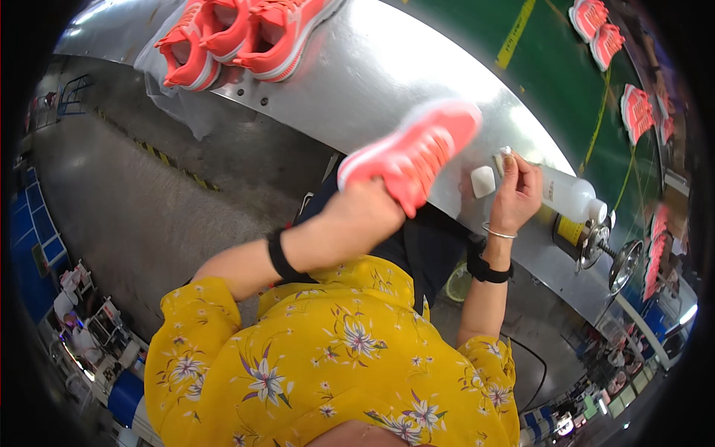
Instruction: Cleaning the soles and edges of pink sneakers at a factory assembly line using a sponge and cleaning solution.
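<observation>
My left hand grips a coral sneaker by its collar, with the fingers partly hidden at the opening. The shoe hangs tilted over the metal table's near edge, its toe pointing up and right, slightly blurred. To the right, my right hand pinches a small white piece, too small to make out, between thumb and fingers. Beside that hand, a white block rests on the table. A translucent plastic bottle with a white cap lies just right of the same hand.
Several coral sneakers stand at the table's far left, beside clear plastic film. Beyond the table runs a green surface carrying more coral sneakers. A metal container with a yellow label and a round metal part are at right.
</observation>
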The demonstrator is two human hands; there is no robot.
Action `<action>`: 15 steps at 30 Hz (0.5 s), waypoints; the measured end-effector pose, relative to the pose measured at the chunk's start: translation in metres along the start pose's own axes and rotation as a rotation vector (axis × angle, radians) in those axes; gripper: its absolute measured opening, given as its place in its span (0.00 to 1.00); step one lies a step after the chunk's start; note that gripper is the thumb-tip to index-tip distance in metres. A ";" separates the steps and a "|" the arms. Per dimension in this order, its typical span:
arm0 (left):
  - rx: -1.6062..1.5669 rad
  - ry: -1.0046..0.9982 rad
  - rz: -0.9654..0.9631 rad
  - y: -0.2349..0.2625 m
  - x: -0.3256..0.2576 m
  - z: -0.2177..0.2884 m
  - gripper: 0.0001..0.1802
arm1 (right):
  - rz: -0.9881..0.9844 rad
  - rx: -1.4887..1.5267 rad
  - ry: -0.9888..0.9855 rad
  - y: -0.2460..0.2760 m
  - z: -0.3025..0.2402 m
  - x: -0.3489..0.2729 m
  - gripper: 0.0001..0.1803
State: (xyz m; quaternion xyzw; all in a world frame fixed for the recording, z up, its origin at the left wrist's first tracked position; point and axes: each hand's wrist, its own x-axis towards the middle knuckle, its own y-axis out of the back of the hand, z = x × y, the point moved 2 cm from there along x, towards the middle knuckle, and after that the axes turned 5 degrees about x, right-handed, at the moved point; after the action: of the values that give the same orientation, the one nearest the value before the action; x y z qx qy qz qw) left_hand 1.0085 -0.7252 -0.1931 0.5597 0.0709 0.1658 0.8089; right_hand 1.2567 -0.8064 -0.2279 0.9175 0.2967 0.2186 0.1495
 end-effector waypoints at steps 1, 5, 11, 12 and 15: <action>-0.135 0.034 0.041 0.007 0.004 -0.016 0.12 | 0.011 -0.016 -0.003 0.002 0.008 -0.007 0.05; -0.275 0.177 0.168 0.030 0.009 -0.058 0.17 | 0.137 0.006 -0.053 0.002 0.033 -0.021 0.07; -0.096 0.247 0.325 0.064 0.029 -0.091 0.17 | 0.398 -0.081 -0.120 0.005 0.053 -0.024 0.11; 0.005 0.222 0.331 0.061 0.034 -0.100 0.16 | 0.398 -0.079 -0.126 0.006 0.053 -0.025 0.11; 0.187 0.192 0.351 0.055 0.041 -0.118 0.12 | 0.362 -0.091 -0.158 0.003 0.053 -0.024 0.12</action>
State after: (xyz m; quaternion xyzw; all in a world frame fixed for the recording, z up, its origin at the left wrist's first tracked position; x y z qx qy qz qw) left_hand 1.0007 -0.5897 -0.1822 0.6177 0.0642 0.3493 0.7017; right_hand 1.2670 -0.8311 -0.2794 0.9625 0.1041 0.1823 0.1721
